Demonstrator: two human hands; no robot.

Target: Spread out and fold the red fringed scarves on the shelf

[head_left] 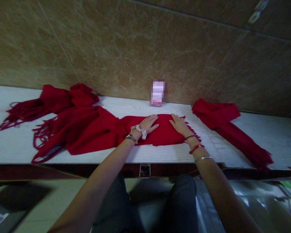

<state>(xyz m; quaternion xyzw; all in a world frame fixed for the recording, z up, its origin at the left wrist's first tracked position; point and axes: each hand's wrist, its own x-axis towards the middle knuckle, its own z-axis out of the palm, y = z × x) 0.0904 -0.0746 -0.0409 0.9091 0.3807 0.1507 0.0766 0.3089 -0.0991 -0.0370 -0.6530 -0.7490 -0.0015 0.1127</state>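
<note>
A folded red scarf [163,134] lies flat on the white table [140,153] in front of me. My left hand [149,123] rests flat on its left part, fingers stretched out. My right hand [179,124] lies flat on its right part, fingers apart, near the fringe. Both palms press on the cloth and hold nothing. A scrunchie and bracelets sit on my left wrist, red and silver bangles on my right.
A heap of red fringed scarves [70,126] spreads over the table's left side. Another red scarf [229,129] lies at the right. A small blurred box [158,93] stands against the brown marbled wall [135,48]. The table's front edge runs near my knees.
</note>
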